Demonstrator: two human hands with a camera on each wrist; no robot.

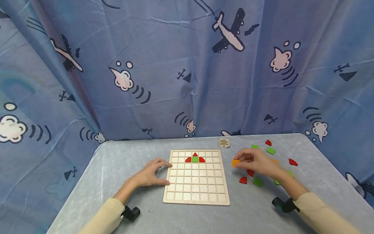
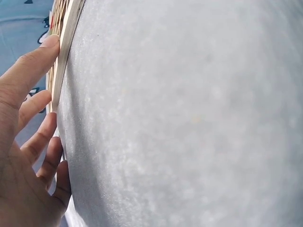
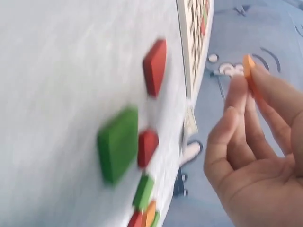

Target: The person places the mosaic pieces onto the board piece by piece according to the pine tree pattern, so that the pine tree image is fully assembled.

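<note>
A square wooden grid board (image 1: 195, 201) lies on the table, with red pieces and a green square (image 1: 194, 159) set in its upper rows. My left hand (image 1: 148, 174) rests at the board's left edge, thumb and fingertips touching the rim; the left wrist view shows the fingers extended along that edge. My right hand (image 1: 257, 161) pinches an orange tile (image 1: 235, 162) between thumb and fingers, raised to the right of the board. The right wrist view shows the same orange tile (image 3: 249, 71) nearly edge-on. Below it are a red quarter-round piece (image 1: 243, 180) and a green square tile (image 1: 258, 182).
More loose pieces lie around and beyond my right hand, among them a green tile (image 1: 270, 150) and a red quarter-round (image 1: 293, 162). A small pattern card (image 1: 224, 143) lies behind the board. A blue printed curtain (image 1: 163, 71) hangs at the table's back edge.
</note>
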